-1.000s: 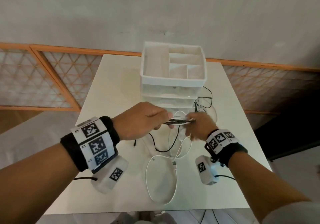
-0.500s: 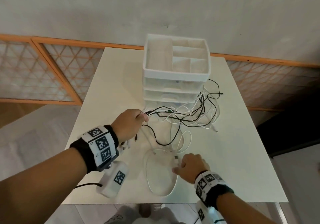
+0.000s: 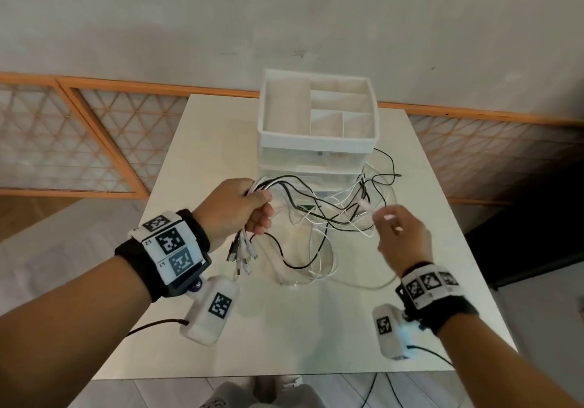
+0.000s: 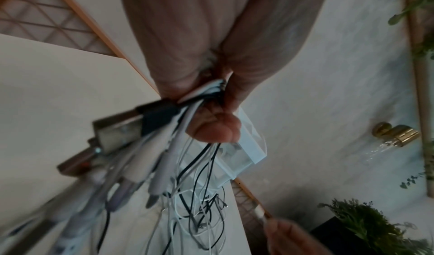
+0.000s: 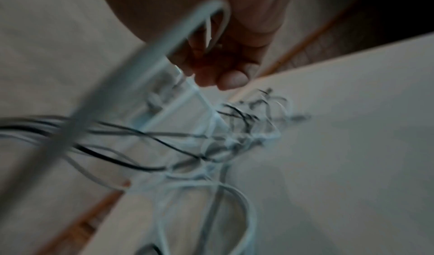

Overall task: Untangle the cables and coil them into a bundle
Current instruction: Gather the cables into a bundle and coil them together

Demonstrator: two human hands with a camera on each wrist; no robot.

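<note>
A tangle of black and white cables (image 3: 331, 214) hangs between my hands over the white table (image 3: 284, 344). My left hand (image 3: 260, 208) grips a bunch of the cables in its fist, and their plug ends (image 3: 243, 254) dangle below it. The left wrist view shows the same grip, with the plugs (image 4: 140, 147) blurred. To the right of the tangle, my right hand (image 3: 384, 218) is raised and pinches one white cable (image 3: 379, 286) near its connector (image 3: 365, 202). In the right wrist view the white cable (image 5: 211, 23) loops through the fingers.
A white drawer organizer (image 3: 317, 142) with open top compartments stands at the back middle of the table, just behind the tangle. Cable loops lie on the table in front of it. An orange-framed lattice panel (image 3: 94, 142) runs along the wall behind.
My right hand came up from the table's front with a white cable end and now sits right of the tangle. My left hand rose, and the plug ends now hang below it.
</note>
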